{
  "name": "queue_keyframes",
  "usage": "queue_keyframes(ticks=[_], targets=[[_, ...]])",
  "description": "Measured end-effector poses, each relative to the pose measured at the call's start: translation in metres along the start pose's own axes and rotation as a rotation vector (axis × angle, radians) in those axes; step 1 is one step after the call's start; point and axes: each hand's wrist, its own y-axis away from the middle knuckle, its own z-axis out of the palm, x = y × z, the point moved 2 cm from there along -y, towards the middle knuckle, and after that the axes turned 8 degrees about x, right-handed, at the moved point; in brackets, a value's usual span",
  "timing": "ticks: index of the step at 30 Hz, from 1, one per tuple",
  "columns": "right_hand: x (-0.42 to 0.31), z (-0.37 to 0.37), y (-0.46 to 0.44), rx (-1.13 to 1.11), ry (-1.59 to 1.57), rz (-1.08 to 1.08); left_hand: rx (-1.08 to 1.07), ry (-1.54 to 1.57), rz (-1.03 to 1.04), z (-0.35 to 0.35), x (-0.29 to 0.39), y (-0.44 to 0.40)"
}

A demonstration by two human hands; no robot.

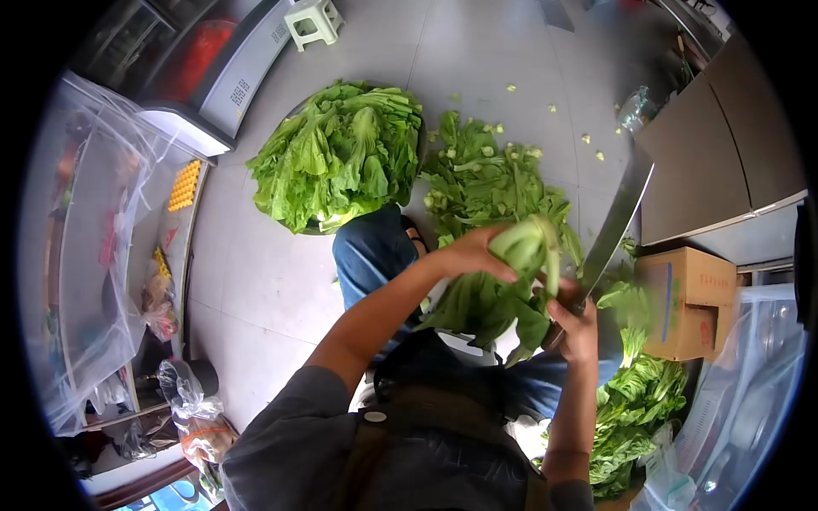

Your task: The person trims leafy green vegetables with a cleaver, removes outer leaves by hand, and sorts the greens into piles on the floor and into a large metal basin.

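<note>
Leafy green head [511, 302] — holding it over the lap [434, 362], clamping the left hand [474, 255] around it near the pale stem end [538, 234], wrapping the right hand [578, 330] around a knife [619, 226]. Probably working partway through, judging by trimmings [494, 175] on the floor [256, 289]; facing a large heap of greens [341, 162], with more greens [639, 417] at lower right — but not clearly telling finished from waiting.

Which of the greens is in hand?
The pale-stemmed bunch gripped by the left hand. The large heap at upper left, the loose scatter beside it and the pile at lower right are unheld.
</note>
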Motion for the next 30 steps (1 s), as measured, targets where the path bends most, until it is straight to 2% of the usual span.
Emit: queue_keyframes(ticks=[1,4,7,8,11,15,16,20,22,24,26,28,30], targets=[[-0.008,0.009,-0.002,-0.075,-0.073,0.013,0.004,0.134,-0.037,-0.009,-0.006,0.003],[-0.021,0.007,-0.007,0.02,0.021,-0.076,0.22,0.42,-0.05,-0.042,-0.039,0.008],[-0.034,-0.004,-0.004,0.081,0.029,-0.142,0.117,0.804,-0.043,-0.054,-0.047,0.015],[-0.035,-0.009,-0.001,0.098,0.02,-0.136,0.102,0.888,-0.05,-0.065,-0.069,0.01],[-0.037,-0.02,0.009,0.146,0.009,-0.126,0.102,0.867,0.139,-0.077,-0.08,0.009],[-0.037,-0.031,0.019,0.178,0.006,-0.119,0.045,0.953,0.208,-0.075,-0.069,0.003],[-0.037,-0.032,0.02,0.183,0.004,-0.12,0.125,1.039,0.125,-0.068,-0.058,0.004],[-0.033,-0.028,0.014,0.203,0.026,-0.197,0.141,1.022,0.143,-0.06,-0.051,-0.006],[-0.029,-0.019,0.004,0.21,0.093,-0.27,0.154,0.915,0.097,-0.055,-0.054,-0.007],[-0.029,-0.005,-0.004,0.282,0.16,-0.138,0.179,0.771,0.078,-0.045,-0.055,-0.009],[-0.014,-0.005,-0.017,0.316,0.23,-0.134,0.215,0.59,0.096,-0.037,-0.046,-0.01],[0.003,-0.005,-0.022,0.415,0.374,-0.276,0.276,0.625,0.091,-0.03,-0.033,-0.015],[0.005,-0.006,-0.013,0.437,0.412,-0.302,0.375,0.669,0.113,-0.031,-0.032,-0.018]])
